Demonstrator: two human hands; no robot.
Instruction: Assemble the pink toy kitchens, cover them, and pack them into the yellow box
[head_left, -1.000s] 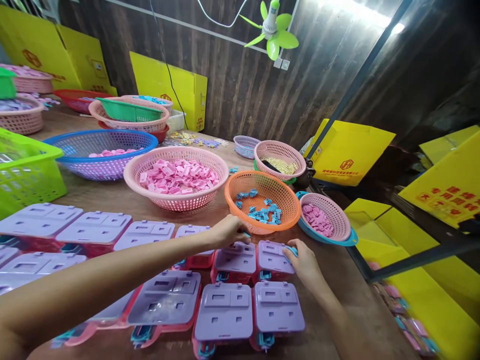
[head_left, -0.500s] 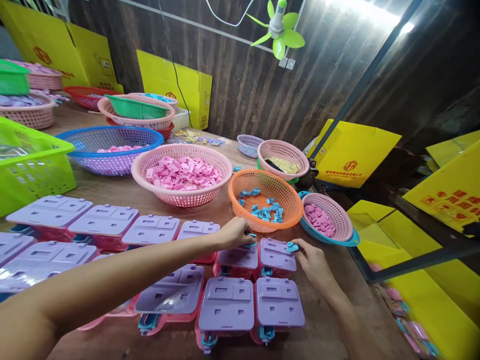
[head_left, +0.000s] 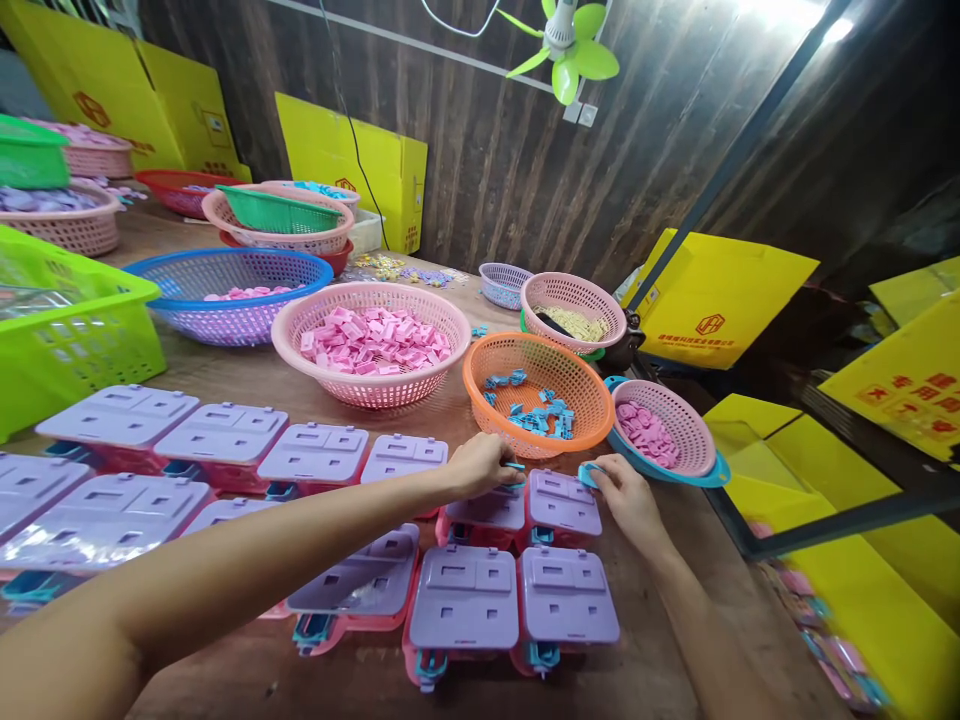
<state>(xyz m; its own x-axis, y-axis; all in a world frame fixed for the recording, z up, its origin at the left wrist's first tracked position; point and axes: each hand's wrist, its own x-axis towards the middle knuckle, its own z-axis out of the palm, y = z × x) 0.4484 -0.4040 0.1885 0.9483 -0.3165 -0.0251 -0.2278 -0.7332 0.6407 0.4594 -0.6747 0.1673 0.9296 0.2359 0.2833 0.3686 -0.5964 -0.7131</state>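
Note:
My left hand (head_left: 481,463) is closed in a pinch on a small blue clip (head_left: 514,466) at the far edge of a purple-lidded pink box (head_left: 486,512). My right hand (head_left: 627,497) pinches another blue clip (head_left: 589,473) at the far right corner of the neighbouring purple-lidded box (head_left: 563,502). Just beyond both hands stands an orange basket (head_left: 538,396) with several loose blue clips inside. More purple-lidded boxes (head_left: 463,612) lie in rows across the near wooden table (head_left: 225,375).
A pink basket of pink pieces (head_left: 370,342), a blue basket (head_left: 229,292), a green crate (head_left: 71,335) and a small pink basket (head_left: 657,436) stand around. Yellow cardboard boxes (head_left: 716,298) sit past the table's right edge. A green fan (head_left: 568,45) hangs above.
Both hands have shifted slightly toward the far edges of the two boxes, each keeping its blue clip. The camera has tilted and moved a little to the left.

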